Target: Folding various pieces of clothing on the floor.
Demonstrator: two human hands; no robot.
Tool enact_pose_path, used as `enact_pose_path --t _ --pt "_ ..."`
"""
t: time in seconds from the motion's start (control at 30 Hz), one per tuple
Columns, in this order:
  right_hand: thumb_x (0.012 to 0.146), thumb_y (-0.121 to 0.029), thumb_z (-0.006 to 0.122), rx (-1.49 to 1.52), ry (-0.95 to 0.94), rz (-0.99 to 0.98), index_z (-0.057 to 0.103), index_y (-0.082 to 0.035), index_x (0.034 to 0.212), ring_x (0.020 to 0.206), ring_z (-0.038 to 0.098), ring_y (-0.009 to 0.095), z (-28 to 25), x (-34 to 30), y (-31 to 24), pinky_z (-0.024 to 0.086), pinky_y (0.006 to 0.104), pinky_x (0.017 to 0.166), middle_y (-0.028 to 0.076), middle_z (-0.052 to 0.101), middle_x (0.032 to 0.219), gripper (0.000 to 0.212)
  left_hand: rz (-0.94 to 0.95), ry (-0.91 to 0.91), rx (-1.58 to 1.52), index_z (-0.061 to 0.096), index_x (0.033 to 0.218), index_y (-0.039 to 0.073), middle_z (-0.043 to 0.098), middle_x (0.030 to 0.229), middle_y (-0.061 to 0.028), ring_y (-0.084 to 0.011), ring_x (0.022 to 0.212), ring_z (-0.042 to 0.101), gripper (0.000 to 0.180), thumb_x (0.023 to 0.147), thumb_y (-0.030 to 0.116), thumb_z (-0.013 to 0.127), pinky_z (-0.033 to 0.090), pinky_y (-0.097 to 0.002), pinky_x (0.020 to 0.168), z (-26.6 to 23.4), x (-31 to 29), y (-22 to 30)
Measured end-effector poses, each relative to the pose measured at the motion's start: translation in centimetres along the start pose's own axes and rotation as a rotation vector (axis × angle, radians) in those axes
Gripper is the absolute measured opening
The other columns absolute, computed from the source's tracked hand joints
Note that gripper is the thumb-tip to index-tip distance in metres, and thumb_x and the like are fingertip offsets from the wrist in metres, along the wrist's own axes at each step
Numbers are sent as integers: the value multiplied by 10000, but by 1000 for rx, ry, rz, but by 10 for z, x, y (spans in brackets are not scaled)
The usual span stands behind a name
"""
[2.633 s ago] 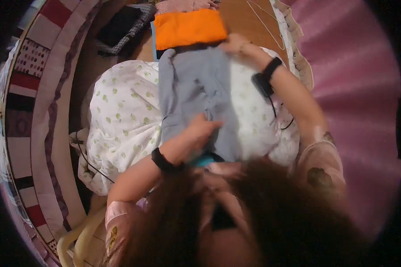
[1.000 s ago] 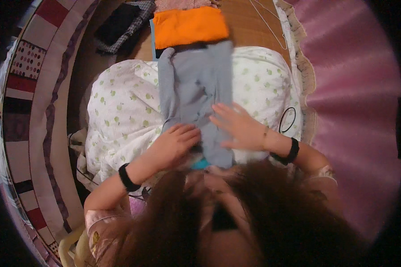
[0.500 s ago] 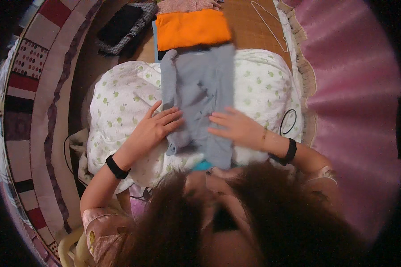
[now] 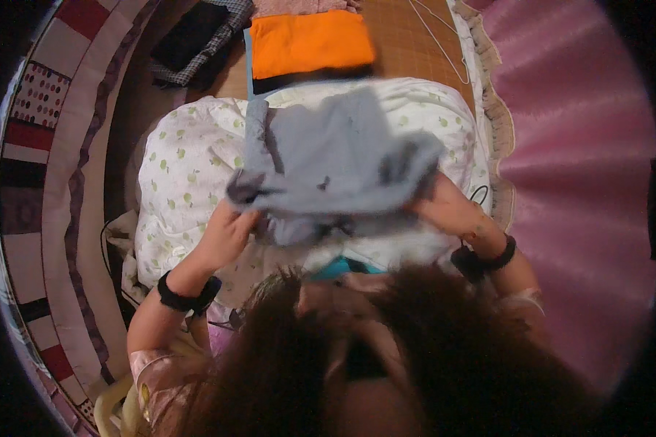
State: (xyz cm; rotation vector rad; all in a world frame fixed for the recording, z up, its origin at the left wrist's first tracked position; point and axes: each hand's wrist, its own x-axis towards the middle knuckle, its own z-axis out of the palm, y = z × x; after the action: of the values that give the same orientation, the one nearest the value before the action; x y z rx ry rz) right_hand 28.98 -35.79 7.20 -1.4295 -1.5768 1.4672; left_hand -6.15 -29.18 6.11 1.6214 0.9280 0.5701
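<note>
A grey garment (image 4: 328,153) is spread over a white quilt with green apple prints (image 4: 186,164), its near part lifted and blurred by motion. My left hand (image 4: 229,229) is closed on the garment's near left corner, thumb towards me. My right hand (image 4: 448,207) grips the near right part, with its fingertips hidden by the cloth. Black bands circle both wrists. Just beyond the garment lies a folded stack with an orange piece (image 4: 310,45) on top and black cloth under it.
Dark and checked folded clothes (image 4: 197,40) lie at the far left on the wooden surface (image 4: 401,54). A white wire hanger (image 4: 441,44) is at the far right. A pink satin drape (image 4: 568,182) hangs to the right, and a patchwork cover (image 4: 33,146) runs along the left.
Both hands have gone from lying flat on the grey garment to holding its near edge. That edge is raised, folded away from me and spread wider to the right.
</note>
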Motion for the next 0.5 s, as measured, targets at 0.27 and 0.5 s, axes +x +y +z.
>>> enact_pose_path --t 0.27,0.5 --pt "879 -352 672 -139 288 355 496 57 1204 727 648 196 23 50 34 508 301 648 154 675 817 551 -562 111 -234 407 1356 18 613 1086 -64 -152 931 561 535 956 313 607 455 -252 797 5 25 -28" --pt "868 -362 687 -99 321 192 487 58 1204 656 621 179 23 44 50 473 283 570 132 654 735 573 -555 108 -346 403 1326 -11 647 1091 -119 -154 943 613 566 875 138 712 489 -268 808 8 23 -17"
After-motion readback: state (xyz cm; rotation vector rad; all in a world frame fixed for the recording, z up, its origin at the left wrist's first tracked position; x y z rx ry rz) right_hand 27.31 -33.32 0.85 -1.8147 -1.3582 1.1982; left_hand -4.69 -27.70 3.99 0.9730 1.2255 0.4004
